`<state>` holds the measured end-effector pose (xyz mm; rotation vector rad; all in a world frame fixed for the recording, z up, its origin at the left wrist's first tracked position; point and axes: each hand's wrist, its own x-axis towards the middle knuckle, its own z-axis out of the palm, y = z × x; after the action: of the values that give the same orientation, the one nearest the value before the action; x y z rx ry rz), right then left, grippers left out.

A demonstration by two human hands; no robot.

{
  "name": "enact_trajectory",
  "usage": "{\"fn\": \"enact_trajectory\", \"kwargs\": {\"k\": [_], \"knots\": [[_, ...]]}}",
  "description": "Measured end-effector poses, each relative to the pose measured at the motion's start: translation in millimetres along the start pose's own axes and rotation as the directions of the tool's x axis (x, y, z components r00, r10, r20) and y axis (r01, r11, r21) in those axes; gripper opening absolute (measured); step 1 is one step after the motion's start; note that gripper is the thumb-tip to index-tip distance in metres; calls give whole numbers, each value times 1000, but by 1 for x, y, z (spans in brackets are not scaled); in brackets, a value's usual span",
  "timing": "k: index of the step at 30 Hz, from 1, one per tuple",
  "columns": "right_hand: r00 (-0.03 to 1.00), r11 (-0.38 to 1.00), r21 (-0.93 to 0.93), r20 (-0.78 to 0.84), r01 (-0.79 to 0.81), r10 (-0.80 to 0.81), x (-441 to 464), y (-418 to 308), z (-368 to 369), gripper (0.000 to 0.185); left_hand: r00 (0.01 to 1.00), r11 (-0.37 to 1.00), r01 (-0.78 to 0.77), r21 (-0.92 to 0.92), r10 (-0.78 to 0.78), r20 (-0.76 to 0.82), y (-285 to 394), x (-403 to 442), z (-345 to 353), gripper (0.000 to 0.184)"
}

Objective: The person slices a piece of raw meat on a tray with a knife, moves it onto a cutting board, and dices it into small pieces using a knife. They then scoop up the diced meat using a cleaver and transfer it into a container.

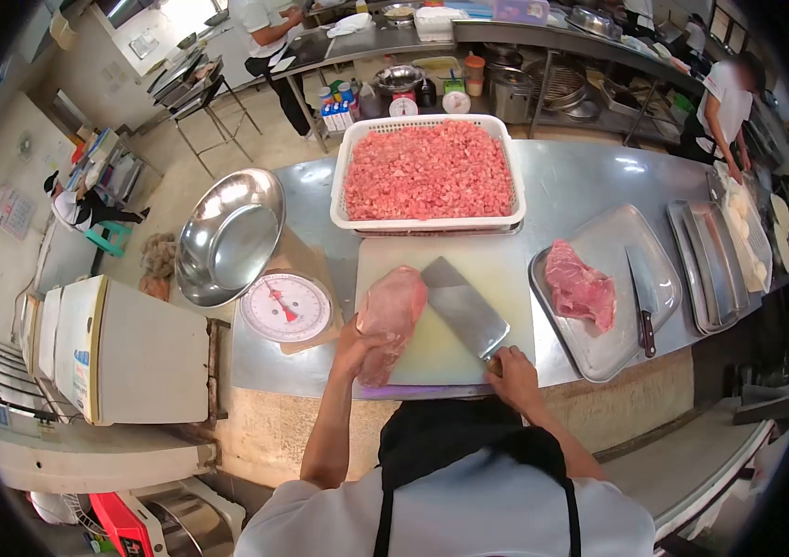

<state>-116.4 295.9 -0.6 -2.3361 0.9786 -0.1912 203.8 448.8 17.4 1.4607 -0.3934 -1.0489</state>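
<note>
I see the left hand [352, 347] gripping a meat slab [394, 316] toward nine o'clock of the cutting board [508, 283]; the right hand's grip [513, 375] closes round a cleaver [467, 308], blade toward eleven.

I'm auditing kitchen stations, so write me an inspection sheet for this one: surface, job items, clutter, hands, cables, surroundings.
Surface: metal table, pale board on it.
Job items: large cut at the board's left; cleaver over the board, contact unclear; chopped meat in a white basket beyond.
Clutter: tray at right with a smaller cut and knife; scale and bowl at left.
Hands: left hand holds the large cut; right hand grips the cleaver's handle.
Cables: nothing seen.
Surroundings: seated person far left; standing person far right.
</note>
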Motion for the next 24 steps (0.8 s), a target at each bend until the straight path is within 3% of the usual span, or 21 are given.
{"fn": "enact_trajectory", "kwargs": {"k": [4, 8, 13, 17, 20, 21, 24], "knots": [[992, 976, 177, 36, -126, 122, -3, 0, -24, 38, 999, 992, -6, 125, 0, 49, 6, 5, -2, 79], [946, 874, 361, 135, -324, 295, -11, 6, -38, 49, 996, 992, -45, 120, 35, 87, 4, 7, 3, 87], [915, 800, 445, 225, -402, 335, -22, 17, -61, 53, 988, 975, -20, 222, -15, 156, 28, 13, 13, 84], [892, 716, 532, 276, -452, 358, -36, 17, -78, 51, 970, 909, -29, 415, -76, 233, 52, 27, 19, 74], [919, 734, 553, 243, -395, 312, -43, 40, -66, 50, 968, 698, -94, 710, -102, 229, 34, 68, -6, 68], [919, 745, 539, 248, -393, 306, -46, 44, -68, 49, 964, 731, -185, 657, 5, 265, 36, 70, -7, 61], [912, 731, 548, 280, -408, 299, -53, 48, -76, 47, 983, 702, -185, 687, 143, 118, 34, 67, -2, 64]]}}
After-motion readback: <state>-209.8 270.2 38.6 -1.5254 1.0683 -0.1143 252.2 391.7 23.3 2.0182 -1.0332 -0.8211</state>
